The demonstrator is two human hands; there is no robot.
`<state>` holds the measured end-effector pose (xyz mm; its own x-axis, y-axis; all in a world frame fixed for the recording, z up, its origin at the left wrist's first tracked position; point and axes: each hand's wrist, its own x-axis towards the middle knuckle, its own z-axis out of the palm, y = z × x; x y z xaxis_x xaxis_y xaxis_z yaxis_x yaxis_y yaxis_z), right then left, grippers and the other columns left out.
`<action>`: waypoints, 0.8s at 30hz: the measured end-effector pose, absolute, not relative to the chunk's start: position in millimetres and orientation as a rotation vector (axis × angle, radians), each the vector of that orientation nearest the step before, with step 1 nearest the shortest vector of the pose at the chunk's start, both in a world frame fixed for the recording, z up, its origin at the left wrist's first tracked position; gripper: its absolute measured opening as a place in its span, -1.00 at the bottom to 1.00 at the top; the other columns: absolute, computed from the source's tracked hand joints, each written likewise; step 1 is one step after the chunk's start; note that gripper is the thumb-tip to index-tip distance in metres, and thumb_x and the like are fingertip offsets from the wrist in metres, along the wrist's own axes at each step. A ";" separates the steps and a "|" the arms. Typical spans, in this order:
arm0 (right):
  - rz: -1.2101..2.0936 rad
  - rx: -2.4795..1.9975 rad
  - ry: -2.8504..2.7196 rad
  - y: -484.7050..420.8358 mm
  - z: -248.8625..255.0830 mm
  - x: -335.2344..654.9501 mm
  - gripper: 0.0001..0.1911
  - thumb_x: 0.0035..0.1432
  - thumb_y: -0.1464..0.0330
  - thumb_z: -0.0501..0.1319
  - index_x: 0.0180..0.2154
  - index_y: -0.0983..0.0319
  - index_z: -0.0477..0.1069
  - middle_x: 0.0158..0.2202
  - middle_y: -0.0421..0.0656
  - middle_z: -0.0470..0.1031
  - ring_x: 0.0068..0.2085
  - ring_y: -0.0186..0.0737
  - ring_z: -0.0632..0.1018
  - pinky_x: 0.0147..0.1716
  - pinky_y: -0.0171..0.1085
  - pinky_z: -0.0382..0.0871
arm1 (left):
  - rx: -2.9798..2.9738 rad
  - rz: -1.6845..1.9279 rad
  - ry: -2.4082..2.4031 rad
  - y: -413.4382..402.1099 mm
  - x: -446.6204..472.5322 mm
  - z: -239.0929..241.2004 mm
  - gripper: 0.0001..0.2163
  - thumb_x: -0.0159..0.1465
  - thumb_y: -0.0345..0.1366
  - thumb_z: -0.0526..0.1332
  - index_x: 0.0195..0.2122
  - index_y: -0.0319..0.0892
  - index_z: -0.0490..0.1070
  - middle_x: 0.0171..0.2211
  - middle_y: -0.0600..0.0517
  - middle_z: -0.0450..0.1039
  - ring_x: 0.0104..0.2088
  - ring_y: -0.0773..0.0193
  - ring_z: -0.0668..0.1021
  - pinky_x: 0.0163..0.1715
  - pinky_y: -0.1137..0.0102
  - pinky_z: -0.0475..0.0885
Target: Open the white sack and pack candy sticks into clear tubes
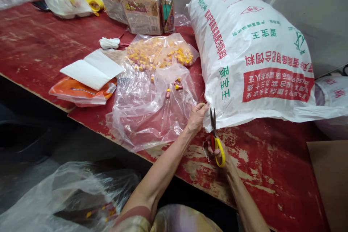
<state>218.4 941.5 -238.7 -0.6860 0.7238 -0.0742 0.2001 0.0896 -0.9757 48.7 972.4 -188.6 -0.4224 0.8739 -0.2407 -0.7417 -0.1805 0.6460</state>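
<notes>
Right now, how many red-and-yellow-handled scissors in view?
1 pair: scissors in the right hand, by the near left corner of the white printed sack. Others may be hidden.

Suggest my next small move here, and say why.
I'd probably snip at the sack edge near its lower corner: your left hand pinches that edge, and your right hand holds the scissors with their blades beside it, tips slightly apart. Whether anything lies between the blades isn't clear.
</notes>
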 end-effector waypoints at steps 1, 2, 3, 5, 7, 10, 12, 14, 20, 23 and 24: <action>1.606 -0.922 -1.973 943.7 -239.6 218.8 -0.10 -0.21 -0.41 0.00 -0.19 0.23 0.32 -0.46 -0.22 0.28 -0.55 -0.37 0.23 -0.61 -0.34 0.11 | 0.224 1.825 0.878 972.9 48.9 -189.4 -0.64 -0.15 -0.13 0.45 -0.60 -0.22 0.31 -0.66 0.19 0.28 -0.63 0.51 0.27 -0.60 0.54 0.14; 1.574 -0.946 -2.010 946.0 -240.1 219.8 -0.10 -0.22 -0.42 -0.02 -0.21 0.22 0.32 -0.48 -0.22 0.28 -0.55 -0.36 0.23 -0.61 -0.33 0.11 | 0.226 1.829 0.894 973.4 49.1 -190.1 -0.64 -0.14 -0.13 0.45 -0.60 -0.22 0.30 -0.67 0.19 0.27 -0.63 0.51 0.27 -0.60 0.54 0.14; 1.541 -0.973 -2.046 948.4 -240.1 221.3 -0.11 -0.23 -0.42 -0.02 -0.23 0.22 0.33 -0.50 -0.23 0.28 -0.55 -0.35 0.24 -0.61 -0.32 0.12 | 0.225 1.833 0.906 973.7 49.4 -190.6 -0.65 -0.13 -0.13 0.44 -0.61 -0.22 0.29 -0.67 0.19 0.26 -0.63 0.51 0.26 -0.60 0.54 0.14; 1.486 -1.026 -2.098 953.3 -239.1 225.8 -0.16 -0.24 -0.40 0.04 -0.28 0.21 0.33 -0.50 -0.21 0.31 -0.53 -0.32 0.28 -0.59 -0.31 0.16 | 0.218 1.842 0.913 974.0 50.0 -190.8 -0.65 -0.12 -0.13 0.44 -0.61 -0.21 0.29 -0.67 0.20 0.25 -0.63 0.50 0.26 -0.60 0.53 0.15; 1.467 -1.049 -2.124 957.0 -237.3 231.2 -0.22 -0.21 -0.35 0.10 -0.31 0.21 0.34 -0.46 -0.17 0.34 -0.48 -0.28 0.32 -0.55 -0.30 0.21 | 0.205 1.850 0.900 973.8 50.6 -190.0 -0.65 -0.11 -0.13 0.44 -0.60 -0.21 0.29 -0.66 0.20 0.25 -0.63 0.50 0.28 -0.59 0.53 0.17; 1.494 -1.042 -2.126 958.1 -235.6 237.3 -0.24 -0.17 -0.34 0.07 -0.31 0.21 0.34 -0.40 -0.12 0.37 -0.43 -0.23 0.35 -0.50 -0.27 0.27 | 0.177 1.872 0.885 973.2 51.4 -188.6 -0.66 -0.11 -0.15 0.45 -0.58 -0.21 0.30 -0.65 0.20 0.26 -0.61 0.50 0.30 -0.56 0.54 0.19; 1.521 -1.030 -2.105 956.7 -236.2 238.9 -0.22 -0.16 -0.36 0.05 -0.29 0.21 0.34 -0.38 -0.11 0.38 -0.42 -0.22 0.35 -0.48 -0.27 0.29 | 0.166 1.880 0.883 973.0 51.8 -188.5 -0.66 -0.12 -0.16 0.45 -0.59 -0.21 0.31 -0.65 0.20 0.27 -0.61 0.50 0.30 -0.56 0.54 0.20; 1.537 -1.022 -2.093 955.0 -237.9 239.0 -0.21 -0.16 -0.36 0.04 -0.27 0.21 0.34 -0.37 -0.11 0.37 -0.42 -0.23 0.35 -0.48 -0.27 0.29 | 0.171 1.887 0.878 972.8 52.2 -189.1 -0.66 -0.14 -0.14 0.46 -0.59 -0.22 0.33 -0.65 0.20 0.28 -0.62 0.51 0.30 -0.57 0.54 0.19; 1.499 -1.029 -2.122 954.1 -242.8 236.9 -0.20 -0.17 -0.36 0.05 -0.26 0.22 0.34 -0.38 -0.12 0.37 -0.44 -0.24 0.34 -0.51 -0.29 0.27 | 0.212 1.914 0.911 973.0 52.7 -192.3 -0.60 -0.14 -0.05 0.46 -0.59 -0.23 0.32 -0.66 0.20 0.27 -0.63 0.52 0.27 -0.59 0.53 0.15; 1.440 -1.061 -2.160 956.0 -240.6 235.9 -0.24 -0.17 -0.32 0.11 -0.26 0.22 0.35 -0.39 -0.13 0.37 -0.43 -0.22 0.36 -0.50 -0.28 0.27 | 0.219 1.898 0.968 974.8 52.0 -193.2 -0.61 -0.11 -0.06 0.45 -0.62 -0.23 0.30 -0.68 0.20 0.23 -0.65 0.52 0.25 -0.61 0.53 0.12; 1.421 -1.072 -2.172 956.8 -238.7 235.6 -0.26 -0.17 -0.30 0.13 -0.26 0.22 0.35 -0.40 -0.13 0.37 -0.43 -0.22 0.36 -0.50 -0.28 0.27 | 0.215 1.890 0.985 975.7 51.7 -193.2 -0.62 -0.10 -0.09 0.45 -0.63 -0.23 0.31 -0.69 0.20 0.23 -0.65 0.51 0.25 -0.61 0.52 0.11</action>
